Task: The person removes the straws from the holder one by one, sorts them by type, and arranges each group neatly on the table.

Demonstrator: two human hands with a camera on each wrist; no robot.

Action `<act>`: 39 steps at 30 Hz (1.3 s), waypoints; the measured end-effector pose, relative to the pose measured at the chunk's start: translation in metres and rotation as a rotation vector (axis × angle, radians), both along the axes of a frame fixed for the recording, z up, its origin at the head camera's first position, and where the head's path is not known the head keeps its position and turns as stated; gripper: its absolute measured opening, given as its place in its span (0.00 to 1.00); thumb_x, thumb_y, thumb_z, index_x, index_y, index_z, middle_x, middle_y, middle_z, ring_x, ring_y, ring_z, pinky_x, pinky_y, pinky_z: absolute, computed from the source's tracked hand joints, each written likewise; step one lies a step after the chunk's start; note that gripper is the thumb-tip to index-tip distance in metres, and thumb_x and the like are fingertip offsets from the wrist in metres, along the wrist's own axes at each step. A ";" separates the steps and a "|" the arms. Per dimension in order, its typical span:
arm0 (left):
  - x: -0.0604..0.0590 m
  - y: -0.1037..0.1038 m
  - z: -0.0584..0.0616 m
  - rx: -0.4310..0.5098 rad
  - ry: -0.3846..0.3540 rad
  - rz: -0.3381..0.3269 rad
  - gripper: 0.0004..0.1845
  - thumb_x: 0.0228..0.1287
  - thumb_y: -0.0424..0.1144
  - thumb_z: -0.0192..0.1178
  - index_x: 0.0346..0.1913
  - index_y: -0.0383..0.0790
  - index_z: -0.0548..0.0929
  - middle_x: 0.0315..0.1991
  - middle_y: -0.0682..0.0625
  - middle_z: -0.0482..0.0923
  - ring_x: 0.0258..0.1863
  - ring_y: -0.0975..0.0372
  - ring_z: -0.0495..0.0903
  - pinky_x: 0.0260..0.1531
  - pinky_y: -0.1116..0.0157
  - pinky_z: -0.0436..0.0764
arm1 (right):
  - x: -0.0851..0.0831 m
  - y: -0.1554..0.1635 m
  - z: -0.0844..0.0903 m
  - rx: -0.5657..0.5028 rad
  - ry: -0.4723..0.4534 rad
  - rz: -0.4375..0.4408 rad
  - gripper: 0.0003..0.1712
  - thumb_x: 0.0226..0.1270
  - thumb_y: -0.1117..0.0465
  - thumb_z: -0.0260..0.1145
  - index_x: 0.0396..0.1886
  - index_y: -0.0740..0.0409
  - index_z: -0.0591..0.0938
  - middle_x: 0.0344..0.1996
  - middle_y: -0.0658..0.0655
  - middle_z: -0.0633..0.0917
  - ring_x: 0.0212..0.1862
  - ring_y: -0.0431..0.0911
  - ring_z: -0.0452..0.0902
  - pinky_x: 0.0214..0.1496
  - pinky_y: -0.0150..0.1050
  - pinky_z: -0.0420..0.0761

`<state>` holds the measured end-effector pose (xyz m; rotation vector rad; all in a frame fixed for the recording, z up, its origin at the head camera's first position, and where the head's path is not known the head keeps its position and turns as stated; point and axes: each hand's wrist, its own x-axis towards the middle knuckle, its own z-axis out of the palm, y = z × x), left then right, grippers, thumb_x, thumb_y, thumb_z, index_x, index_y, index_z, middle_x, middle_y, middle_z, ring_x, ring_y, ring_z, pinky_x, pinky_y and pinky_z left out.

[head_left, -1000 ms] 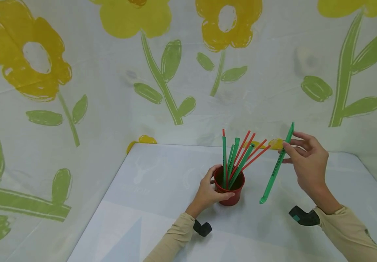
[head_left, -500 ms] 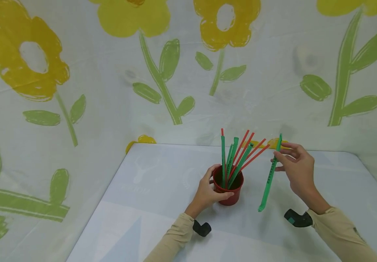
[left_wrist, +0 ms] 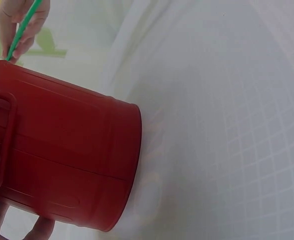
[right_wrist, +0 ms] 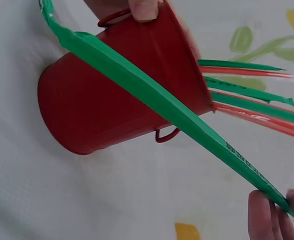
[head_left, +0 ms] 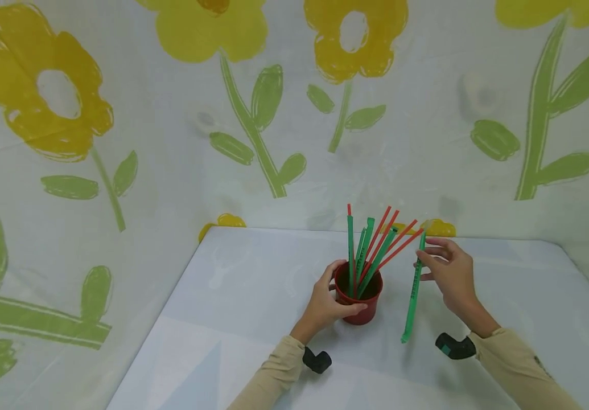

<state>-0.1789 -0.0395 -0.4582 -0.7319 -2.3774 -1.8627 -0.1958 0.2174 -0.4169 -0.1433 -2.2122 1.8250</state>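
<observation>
My R hand (head_left: 450, 273) pinches a green-wrapped straw (head_left: 414, 293) near its upper end, beside the red pail (head_left: 359, 313); my L hand (head_left: 327, 299) grips the pail, in from the table's (head_left: 222, 296) far edge, betw. its far corners. Best approach, prob.: pail steady, straw's low end raised abv. rim.

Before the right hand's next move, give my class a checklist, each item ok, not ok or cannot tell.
Red pot steadied: ok, the left hand grips it.
Green stick held: ok, the right hand pinches it near its upper end.
Green stick over the pot's mouth: not ok, it hangs to one side.
Path clear: not ok, red sticks lean out toward the right hand.
Space at the pot's bottom: cannot tell, hidden.
</observation>
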 end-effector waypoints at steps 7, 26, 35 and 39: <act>0.002 -0.002 -0.003 -0.005 0.002 0.016 0.44 0.46 0.39 0.73 0.67 0.39 0.62 0.60 0.47 0.70 0.59 0.55 0.69 0.49 0.53 0.76 | -0.005 -0.001 -0.020 0.024 -0.074 0.005 0.28 0.63 0.53 0.66 0.57 0.63 0.72 0.44 0.62 0.81 0.31 0.40 0.83 0.27 0.39 0.83; 0.000 0.000 0.000 0.009 0.014 0.010 0.44 0.46 0.36 0.73 0.67 0.37 0.62 0.59 0.45 0.71 0.58 0.54 0.69 0.50 0.51 0.76 | -0.007 -0.009 -0.027 0.068 -0.202 0.040 0.26 0.68 0.57 0.61 0.61 0.64 0.69 0.53 0.69 0.77 0.32 0.35 0.80 0.31 0.38 0.83; -0.001 0.001 -0.002 0.005 0.022 0.014 0.44 0.46 0.37 0.73 0.67 0.38 0.62 0.59 0.46 0.71 0.58 0.57 0.69 0.49 0.55 0.76 | -0.009 -0.013 -0.033 0.084 -0.232 0.059 0.27 0.68 0.56 0.61 0.62 0.63 0.69 0.53 0.69 0.76 0.35 0.38 0.80 0.32 0.38 0.83; 0.000 0.000 -0.001 0.006 0.017 0.011 0.44 0.46 0.37 0.73 0.67 0.36 0.61 0.60 0.46 0.70 0.58 0.58 0.69 0.50 0.55 0.76 | -0.014 -0.016 -0.038 0.109 -0.235 0.075 0.26 0.68 0.57 0.62 0.62 0.63 0.69 0.52 0.69 0.76 0.37 0.44 0.80 0.32 0.38 0.83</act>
